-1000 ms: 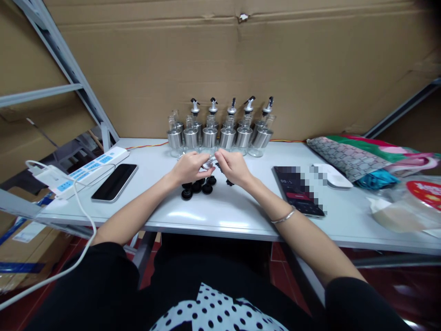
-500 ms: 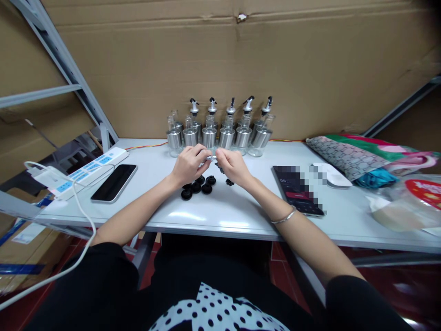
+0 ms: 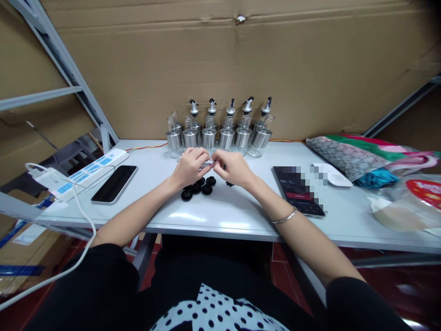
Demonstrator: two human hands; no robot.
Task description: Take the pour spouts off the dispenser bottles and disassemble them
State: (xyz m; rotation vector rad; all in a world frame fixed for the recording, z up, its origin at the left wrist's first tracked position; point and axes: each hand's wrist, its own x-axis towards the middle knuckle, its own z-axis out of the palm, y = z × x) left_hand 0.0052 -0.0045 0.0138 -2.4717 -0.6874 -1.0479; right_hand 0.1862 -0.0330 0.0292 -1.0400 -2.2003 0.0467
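Both of my hands meet at the middle of the frame, just above the white flat surface. My left hand is curled, its fingers closed round one end of a small silvery metal pourer piece; my right hand pinches the other end, fingertips bent in tight against it. The piece is held between the two hands, lifted slightly off the surface, and most of it is hidden by my fingers, so I cannot tell its exact shape.

Right below my hands, toward the lower part of the frame, lies a small cluster of round black rubber stoppers, touching or nearly touching one another. One more small black piece sits just under my right wrist side. Behind my hands, toward the upper centre, stands a row of clear glass bottles with shiny steel sleeves, several topped with black-tipped spouts, set against a brown cardboard wall.

At the left of the frame lie a black slab phone and a white power strip with blue sockets. At the right lies a dark tablet with a lit screen, beside a patterned fabric pouch. A thin silver bangle circles my right forearm.
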